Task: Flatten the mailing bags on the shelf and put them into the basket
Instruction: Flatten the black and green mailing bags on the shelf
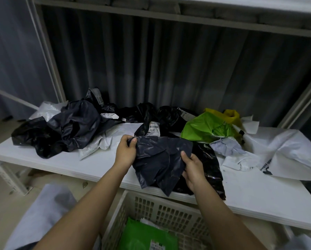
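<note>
Step in hand: both hands hold one dark grey mailing bag at the front of the shelf, apparently spreading it flat.
Left hand: fingers curled on the bag's upper left corner, pinching it.
Right hand: fingers and thumb clamped on the bag's right edge, lower down.
Bag's state: creased; its lower corner hangs past the shelf's front edge, above the basket.
Beneath it: a glossy black bag lies on the shelf, partly covered, also overhanging the edge.
Done so far: a flat green bag with a label lies in the basket, with at least one pale one beside it; I judge only a few are finished.
Left to do: a crumpled dark heap at the left, black bags at the back, a bright green bag, a yellow one behind it, and white bags at the right.
Progress: early, by my reckoning; most of the pile is untouched.
Edges: the basket sits directly below the shelf's front lip, so a flattened bag can drop straight down.
Open room: a bare strip of shelf runs along the front left, and more lies at the front right.
</note>
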Demonstrator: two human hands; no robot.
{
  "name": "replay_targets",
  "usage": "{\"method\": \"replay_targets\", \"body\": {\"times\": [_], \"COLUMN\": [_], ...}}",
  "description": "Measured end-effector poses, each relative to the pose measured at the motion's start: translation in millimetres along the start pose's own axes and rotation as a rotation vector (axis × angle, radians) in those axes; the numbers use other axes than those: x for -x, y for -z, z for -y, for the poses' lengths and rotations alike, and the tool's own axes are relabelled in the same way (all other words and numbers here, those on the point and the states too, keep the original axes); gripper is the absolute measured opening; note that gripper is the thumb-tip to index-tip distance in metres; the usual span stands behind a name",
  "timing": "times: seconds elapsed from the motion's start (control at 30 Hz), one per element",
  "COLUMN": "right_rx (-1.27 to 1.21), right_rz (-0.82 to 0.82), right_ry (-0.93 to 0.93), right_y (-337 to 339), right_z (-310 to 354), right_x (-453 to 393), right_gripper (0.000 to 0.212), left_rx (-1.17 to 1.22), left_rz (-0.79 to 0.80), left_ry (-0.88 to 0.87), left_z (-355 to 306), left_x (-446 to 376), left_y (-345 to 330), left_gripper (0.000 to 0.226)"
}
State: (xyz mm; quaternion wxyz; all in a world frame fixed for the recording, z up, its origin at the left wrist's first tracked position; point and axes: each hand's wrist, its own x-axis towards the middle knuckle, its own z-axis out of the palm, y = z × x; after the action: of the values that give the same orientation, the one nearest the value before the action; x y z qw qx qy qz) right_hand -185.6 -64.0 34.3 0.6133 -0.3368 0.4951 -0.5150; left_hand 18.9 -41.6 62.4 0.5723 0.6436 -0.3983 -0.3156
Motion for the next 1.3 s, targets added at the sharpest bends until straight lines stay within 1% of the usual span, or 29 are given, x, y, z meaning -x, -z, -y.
{"method": "replay_targets", "body": {"times": [0.1, 0.17, 0.23, 0.33, 0.4, 0.5, 0.57, 0.67, 0.73, 0.83, 0.93, 1.0, 1.1, 1.17, 1.23, 1.3], "right_rx": [-0.035, -0.08, -0.122, -0.217, -0.243, -0.25, -0.263, -0.269, -0.285, -0.302, -0.292, -0.284, -0.263, -0.27, -0.287, -0.254], "right_rz": [-0.021, -0.043, -0.068, -0.08, -0.098, -0.131, -0.158, -0.189, -0.229, -0.265, -0.337, -0.377, -0.414, -0.415, -0.413, -0.444], "right_ry": [-0.042, -0.054, -0.045, -0.023, -0.013, -0.005, -0.001, -0.007, -0.005, 0.011, 0.022, 0.03, 0.046, 0.06, 0.081, 0.157], "right_y": [-2, 0, 5, 13, 20, 29, 34, 42, 46, 46, 47, 48, 46, 42, 37, 34], "right_z": [-5, -4, 2, 16, 23, 27, 31, 36, 38, 41, 44, 46, 46, 48, 53, 64], "right_x": [-7, -14, -25, -42, -52, -65, -73, -83, -88, -89, -91, -94, -95, -92, -89, -85], "right_gripper": [0.025, 0.026, 0.025, 0.022, 0.025, 0.032, 0.037, 0.04, 0.04, 0.037, 0.018, 0.014, 0.016, 0.015, 0.023, 0.032], "left_rx": [0.028, 0.026, -0.025, -0.195, -0.348, -0.418, -0.48, -0.59, -0.559, -0.436, -0.285, -0.204, -0.184, -0.237, -0.318, -0.367], "left_rz": [0.069, 0.128, 0.139, 0.117, 0.105, 0.073, 0.038, 0.017, -0.003, -0.057, -0.114, -0.135, -0.166, -0.176, -0.183, -0.168], "left_ry": [0.068, 0.119, 0.135, 0.077, 0.021, -0.021, -0.035, -0.041, -0.056, -0.129, -0.221, -0.273, -0.365, -0.41, -0.42, -0.418], "left_z": [7, 8, 7, 1, -7, -20, -25, -23, -23, -30, -45, -57, -76, -91, -101, -107], "left_x": [-6, -11, -20, -40, -52, -68, -83, -102, -106, -101, -94, -94, -96, -94, -98, -104], "left_y": [3, 3, -1, -13, -26, -46, -56, -65, -67, -66, -56, -49, -41, -40, -44, -52], "left_gripper": [0.014, 0.019, 0.027, 0.05, 0.061, 0.072, 0.067, 0.039, 0.031, 0.023, 0.021, 0.022, 0.022, 0.022, 0.023, 0.028]}}
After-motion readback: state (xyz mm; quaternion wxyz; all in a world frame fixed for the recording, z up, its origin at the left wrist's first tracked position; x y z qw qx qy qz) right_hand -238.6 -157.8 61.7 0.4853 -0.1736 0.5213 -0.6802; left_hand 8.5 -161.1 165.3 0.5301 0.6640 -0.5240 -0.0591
